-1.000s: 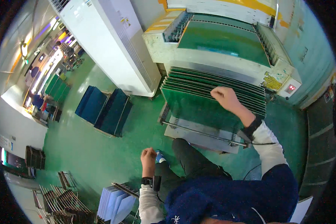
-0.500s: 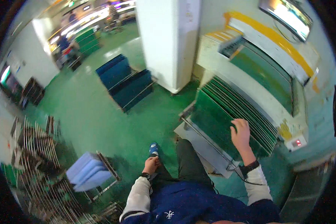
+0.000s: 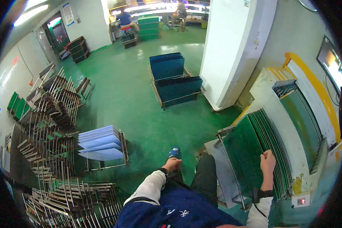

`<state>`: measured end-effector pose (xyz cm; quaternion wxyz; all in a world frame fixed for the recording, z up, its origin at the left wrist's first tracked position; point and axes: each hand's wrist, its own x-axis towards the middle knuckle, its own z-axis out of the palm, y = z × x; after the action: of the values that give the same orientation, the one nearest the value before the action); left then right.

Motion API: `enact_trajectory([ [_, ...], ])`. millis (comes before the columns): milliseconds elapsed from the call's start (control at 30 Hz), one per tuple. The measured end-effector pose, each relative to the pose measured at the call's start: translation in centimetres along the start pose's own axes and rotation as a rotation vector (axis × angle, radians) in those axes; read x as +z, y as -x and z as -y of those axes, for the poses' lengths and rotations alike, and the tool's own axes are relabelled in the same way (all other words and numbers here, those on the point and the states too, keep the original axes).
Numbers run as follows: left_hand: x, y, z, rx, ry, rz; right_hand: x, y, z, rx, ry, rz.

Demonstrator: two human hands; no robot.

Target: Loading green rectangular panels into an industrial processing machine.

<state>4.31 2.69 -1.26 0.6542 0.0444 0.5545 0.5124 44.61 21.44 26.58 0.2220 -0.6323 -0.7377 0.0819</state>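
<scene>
Along its edge, a flat green panel point(image 3: 242, 148) in the rack point(image 3: 233, 175) at my right is met by my right hand point(image 3: 268, 162), its fingers and thumb closed at the top. More green panels point(image 3: 274, 152) stand in a tight row behind it, tilted. A black band point(image 3: 260, 194) with a cord sits on my right wrist. My left hand point(image 3: 172, 164) hangs in front of my left leg, fingers curled in, with nothing seen in it.
A pale machine point(image 3: 292, 110) with a yellow band stands beyond the rack. Ahead are dark blue panels point(image 3: 178, 91) in a floor rack, next to a white pillar point(image 3: 231, 49). To the left stand light blue sheets point(image 3: 102, 142) and stacked metal racks point(image 3: 60, 106). People sit far back.
My view has swung left, so the scene appears shifted right. My right hand has gone from spread fingers over the green panels to closed fingers at a panel edge. The left stays curled.
</scene>
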Motion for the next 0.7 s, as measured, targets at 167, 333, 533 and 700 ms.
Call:
enact_trajectory([
  [167, -0.4, -1.7, 0.9, -0.033, -0.067, 0.072, 1.4, -1.6, -4.2, -0.072, 0.205, 0.161],
  [333, -0.8, -2.3, 1.7, -0.002, -0.090, 0.022, 0.5, -2.0, -2.8, 0.024, 0.240, 0.205],
  [533, -0.3, -2.7, 1.6, 0.012, -0.183, -0.006, 0.5, 0.5, -0.6, 0.047, 0.292, -0.005],
  [700, -1.5, -4.0, 2.8, 0.008, -0.128, -0.021, -0.8, 0.5, 2.9, 0.243, 0.358, 0.160],
])
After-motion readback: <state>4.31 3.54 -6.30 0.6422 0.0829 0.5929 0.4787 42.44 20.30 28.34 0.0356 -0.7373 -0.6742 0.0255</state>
